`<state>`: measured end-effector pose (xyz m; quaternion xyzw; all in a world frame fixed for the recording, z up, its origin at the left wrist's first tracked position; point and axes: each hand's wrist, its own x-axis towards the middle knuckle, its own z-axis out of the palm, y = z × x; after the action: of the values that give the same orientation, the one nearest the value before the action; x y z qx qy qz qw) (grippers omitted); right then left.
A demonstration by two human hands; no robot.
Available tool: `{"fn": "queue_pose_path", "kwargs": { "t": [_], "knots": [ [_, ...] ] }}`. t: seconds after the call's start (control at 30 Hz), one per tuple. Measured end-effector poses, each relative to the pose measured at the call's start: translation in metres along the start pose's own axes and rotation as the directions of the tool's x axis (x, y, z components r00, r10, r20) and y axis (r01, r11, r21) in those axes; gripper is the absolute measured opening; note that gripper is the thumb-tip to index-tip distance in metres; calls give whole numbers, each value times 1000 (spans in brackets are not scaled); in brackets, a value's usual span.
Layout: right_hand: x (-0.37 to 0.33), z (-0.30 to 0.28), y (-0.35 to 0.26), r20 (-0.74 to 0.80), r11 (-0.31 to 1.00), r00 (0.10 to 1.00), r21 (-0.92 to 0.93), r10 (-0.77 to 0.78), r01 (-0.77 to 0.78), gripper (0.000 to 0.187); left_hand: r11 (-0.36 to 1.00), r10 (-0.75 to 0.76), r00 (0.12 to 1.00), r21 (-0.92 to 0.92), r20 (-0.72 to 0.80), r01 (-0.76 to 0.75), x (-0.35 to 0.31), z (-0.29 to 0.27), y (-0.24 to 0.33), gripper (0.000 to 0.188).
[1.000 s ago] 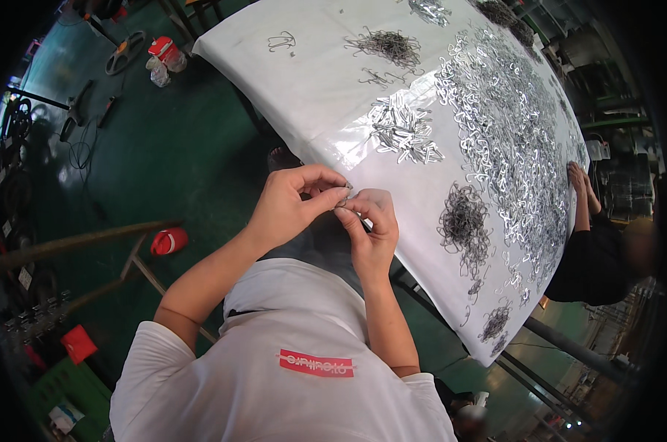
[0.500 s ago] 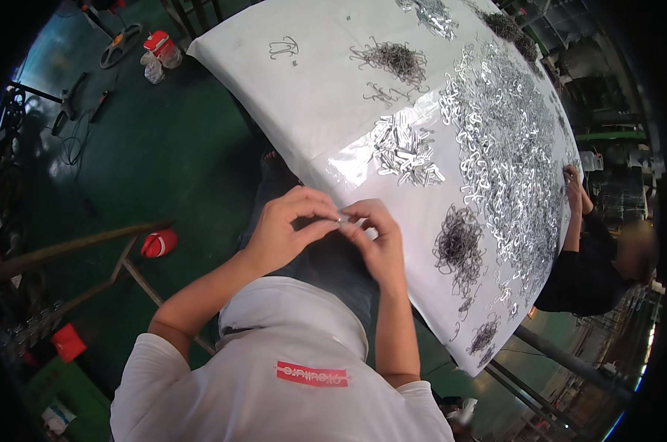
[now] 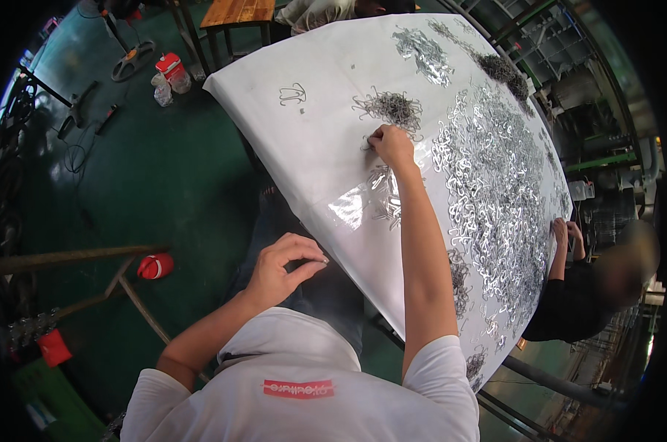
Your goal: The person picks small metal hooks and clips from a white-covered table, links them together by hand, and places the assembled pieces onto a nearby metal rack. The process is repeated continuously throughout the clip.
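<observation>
Over the white-covered table (image 3: 263, 96), my right hand (image 3: 392, 145) reaches out with thumb and fingers pinched together. A thin wire hook (image 3: 366, 143) shows at its fingertips, beside the dark pile of wire hooks (image 3: 392, 108). Under my right forearm lies a heap of shiny flat metal pieces (image 3: 383, 191), partly hidden. My left hand (image 3: 283, 264) is pinched in front of my body, off the table's near edge. A tiny metallic bit shows between its fingertips, too small to name.
Shiny bent metal hooks (image 3: 495, 184) cover much of the table's right side. Another dark wire pile (image 3: 460, 283) lies partly behind my arm. At the right edge a co-worker's hands (image 3: 563, 232) handle pieces. A wooden stool (image 3: 238, 13) stands beyond the far left corner.
My hands were together at the table's near edge. The right has moved away and forward to the loose wire hooks; the left has dropped slightly, still pinched.
</observation>
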<state>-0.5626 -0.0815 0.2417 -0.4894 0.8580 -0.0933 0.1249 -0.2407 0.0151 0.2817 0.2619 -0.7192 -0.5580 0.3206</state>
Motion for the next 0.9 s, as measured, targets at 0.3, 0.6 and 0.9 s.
{"fn": "queue_pose_path", "kwargs": {
  "t": [0.3, 0.6, 0.9],
  "knots": [
    [-40, 4, 5, -75, 876, 995, 473, -65, 93, 15, 995, 99, 995, 24, -28, -99, -5, 5, -5, 16],
    [-145, -16, -15, 224, 328, 971, 914, 78, -237, 18, 990, 141, 988, 30, -61, -139, -13, 11, -7, 16],
    [-282, -9, -59, 167, -10, 986, 986, 9, -167, 5, 995, 98, 993, 24, -64, -97, -20, 15, 0, 17]
  ]
}}
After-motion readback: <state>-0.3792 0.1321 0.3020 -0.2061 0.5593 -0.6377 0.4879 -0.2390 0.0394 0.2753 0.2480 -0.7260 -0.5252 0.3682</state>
